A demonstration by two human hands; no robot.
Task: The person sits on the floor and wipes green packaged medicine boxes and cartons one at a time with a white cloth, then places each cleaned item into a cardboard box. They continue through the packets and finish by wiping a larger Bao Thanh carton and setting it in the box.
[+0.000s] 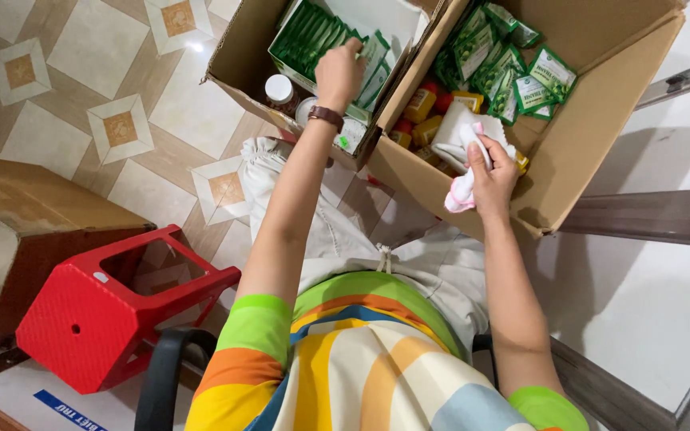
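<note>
Left hand [339, 73] reaches forward into the left cardboard box [241, 56], its fingers pinched closed on the top edge of a green packet [370, 54] that stands at the near end of a row of like packets. Right hand [489, 179] rests at the near wall of the right cardboard box [600, 104], fingers curled shut around a white cloth [461, 144] with a pink edge; the cloth bunches up above the hand and hangs below it.

Two open boxes sit side by side, touching, on the patterned tile floor [81, 72]. Both are plain brown corrugated card with their flaps up. A third brown box [17, 231] stands well apart at the far left. One red plastic stool [113, 307] lies tipped on its side just beside that box, its surface finely textured, with a round hole in the seat.

Inside the left box, the green packets [313, 36] stand packed upright in a white tray, too tightly set to count. Two jars [281, 89] with pale round lids sit near the wrist, which wears one brown watch [327, 116]. Inside the right box lies a loose heap of flat, glossy green-and-white sachets [513, 72], several overlapping, count unclear. Below them, just beside the cloth, stand small yellow bottles [423, 118] with red caps, at least four showing.
</note>
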